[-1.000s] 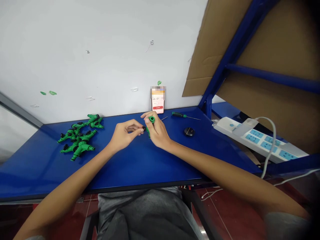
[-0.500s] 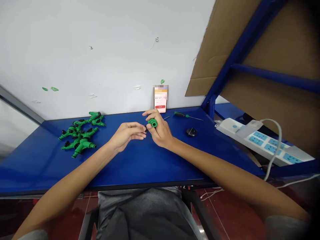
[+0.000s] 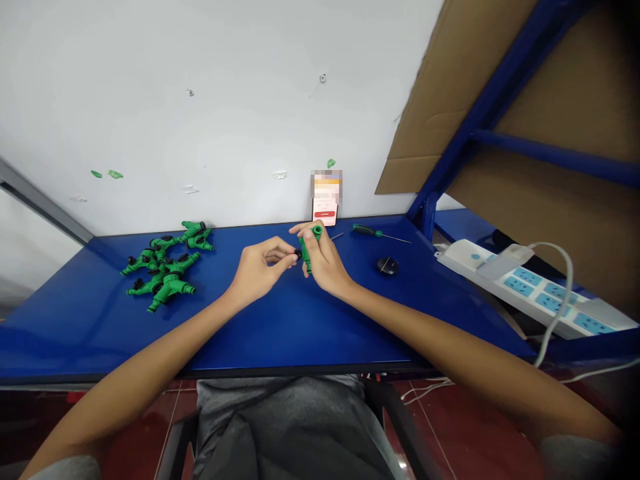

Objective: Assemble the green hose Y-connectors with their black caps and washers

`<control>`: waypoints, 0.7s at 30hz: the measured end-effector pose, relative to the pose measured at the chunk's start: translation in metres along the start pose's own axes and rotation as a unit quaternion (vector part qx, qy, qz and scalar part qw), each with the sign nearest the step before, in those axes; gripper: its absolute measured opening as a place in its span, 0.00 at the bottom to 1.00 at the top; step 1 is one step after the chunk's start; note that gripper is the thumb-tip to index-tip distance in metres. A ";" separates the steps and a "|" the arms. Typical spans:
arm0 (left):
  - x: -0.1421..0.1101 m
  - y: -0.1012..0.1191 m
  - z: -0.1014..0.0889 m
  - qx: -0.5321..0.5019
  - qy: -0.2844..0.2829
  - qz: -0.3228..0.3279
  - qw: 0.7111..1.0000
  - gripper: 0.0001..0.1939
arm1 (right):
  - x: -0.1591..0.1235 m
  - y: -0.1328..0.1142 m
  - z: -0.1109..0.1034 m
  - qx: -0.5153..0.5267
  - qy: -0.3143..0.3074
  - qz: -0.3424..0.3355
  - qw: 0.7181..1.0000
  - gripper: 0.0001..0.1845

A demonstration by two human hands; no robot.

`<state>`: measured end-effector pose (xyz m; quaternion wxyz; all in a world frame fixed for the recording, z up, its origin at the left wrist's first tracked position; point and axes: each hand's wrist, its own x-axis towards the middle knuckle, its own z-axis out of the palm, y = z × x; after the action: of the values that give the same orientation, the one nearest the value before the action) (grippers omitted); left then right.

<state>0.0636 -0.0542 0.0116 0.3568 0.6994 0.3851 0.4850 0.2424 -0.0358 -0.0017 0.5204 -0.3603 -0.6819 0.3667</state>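
My right hand (image 3: 327, 267) is wrapped round a green plastic hose splitter (image 3: 317, 232). One open round end of it points up past my thumb, and the fingers hide part of its body. From the left, the thumb and fingertips of my left hand (image 3: 260, 270) pinch a small black valve knob (image 3: 299, 254) at the splitter's side. Whether the knob is fixed to the splitter I cannot tell. Several more green splitters (image 3: 167, 287) with black knobs lie in a heap on the blue table (image 3: 280, 327), left of my hands.
A phone (image 3: 325, 210) leans against the white wall behind my hands. To the right lie a green-and-black screwdriver (image 3: 367, 231) and a black round-edged object (image 3: 387, 266). A thin metal shaft (image 3: 337, 236) shows behind my right hand. A white power strip (image 3: 520, 280) sits at far right.
The splitter has turned in my right hand, so its open end now points up and more of its side shows. My left hand has rolled over and its fingertips still pinch the knob.
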 end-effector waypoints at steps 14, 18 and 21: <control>0.002 0.001 0.002 -0.039 0.005 -0.050 0.998 0.14 | 0.001 -0.007 -0.001 -0.051 0.016 0.051 0.997 0.30; 0.004 0.003 0.000 -0.129 -0.012 -0.170 0.977 0.18 | 0.002 -0.004 -0.003 -0.110 0.023 -0.011 0.994 0.26; 0.004 0.004 -0.002 -0.148 -0.022 -0.207 0.967 0.18 | 0.001 -0.003 -0.003 -0.130 0.020 -0.055 0.990 0.23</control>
<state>0.0638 -0.0527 0.0171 0.5572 0.5544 0.4372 0.4370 0.2450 -0.0354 0.0020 0.5023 -0.3941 -0.7320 0.2378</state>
